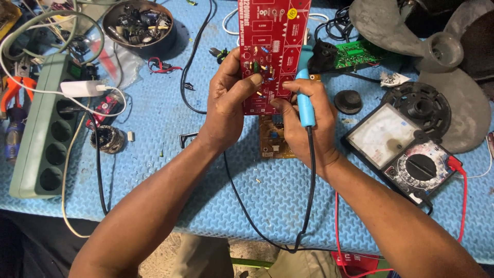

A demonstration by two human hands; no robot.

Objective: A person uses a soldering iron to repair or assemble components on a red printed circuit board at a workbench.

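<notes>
1. Red board [274, 46] sits at 12 o'clock, my left hand [226, 103] clamped on its lower edge.
2. Blue iron [305, 103] is gripped in my right hand [309, 123].
3. Meter [406, 154] lies at 3 o'clock.

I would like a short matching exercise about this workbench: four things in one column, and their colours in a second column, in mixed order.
Things:
1. circuit board held in left hand
2. soldering iron handle in right hand
3. power strip
4. bench mat

Colours:
A. grey-green
B. red
C. light blue, textured
D. bright blue

Pairs: 1-B, 2-D, 3-A, 4-C
</notes>
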